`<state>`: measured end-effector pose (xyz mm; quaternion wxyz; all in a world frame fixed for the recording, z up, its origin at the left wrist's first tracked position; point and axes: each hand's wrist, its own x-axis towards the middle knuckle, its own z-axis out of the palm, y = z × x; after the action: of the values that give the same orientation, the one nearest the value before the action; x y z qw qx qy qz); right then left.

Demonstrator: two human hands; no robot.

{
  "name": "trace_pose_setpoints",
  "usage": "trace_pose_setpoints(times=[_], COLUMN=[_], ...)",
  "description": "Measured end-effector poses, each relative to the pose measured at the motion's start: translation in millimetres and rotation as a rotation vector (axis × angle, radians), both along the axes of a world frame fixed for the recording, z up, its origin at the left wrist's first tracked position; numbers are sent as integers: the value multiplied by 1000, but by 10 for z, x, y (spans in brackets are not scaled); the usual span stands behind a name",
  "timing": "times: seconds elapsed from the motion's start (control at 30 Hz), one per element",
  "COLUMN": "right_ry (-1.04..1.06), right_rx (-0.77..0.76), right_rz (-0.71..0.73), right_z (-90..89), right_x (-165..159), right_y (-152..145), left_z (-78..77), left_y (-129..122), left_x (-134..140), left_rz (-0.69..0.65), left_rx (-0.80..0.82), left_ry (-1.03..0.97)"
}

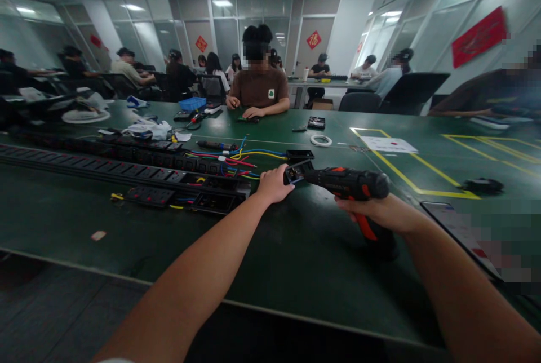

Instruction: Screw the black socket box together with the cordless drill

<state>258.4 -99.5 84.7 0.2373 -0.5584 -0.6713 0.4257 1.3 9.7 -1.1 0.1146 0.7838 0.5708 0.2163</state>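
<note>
My right hand [376, 211] is wrapped round the grip of a black and orange cordless drill [338, 181], which points left. Its front end meets a small black open housing [295, 172]; whether a bit touches a screw cannot be made out. My left hand [274, 185] grips that housing from its left side, just above the green table. Behind it lies a similar black housing [300, 154]. Blue, yellow and red wires [249, 155] run from the left towards these parts. Long black power strips [105, 165] with rows of sockets stretch out to the left of my left hand.
A black socket piece [154, 196] lies nearer the front edge. A white ring of tape or cable [321, 140], a paper sheet [391, 144] and yellow tape lines [439, 194] are on the table [296, 273]. A tablet-like device [460, 236] lies right. A person [258, 84] works opposite.
</note>
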Motion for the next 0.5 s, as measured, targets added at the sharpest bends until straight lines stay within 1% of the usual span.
trace_pose_setpoints(times=[0.17,0.5], right_ry=[-1,-2], right_rx=[-4,29], right_rz=[-3,53], right_z=[-2,1], right_x=[3,8], right_y=[1,8], left_z=[2,8], left_y=[-4,-10], left_x=[1,2], left_rz=[-4,-7], left_rx=[3,5], left_ry=[-3,-3])
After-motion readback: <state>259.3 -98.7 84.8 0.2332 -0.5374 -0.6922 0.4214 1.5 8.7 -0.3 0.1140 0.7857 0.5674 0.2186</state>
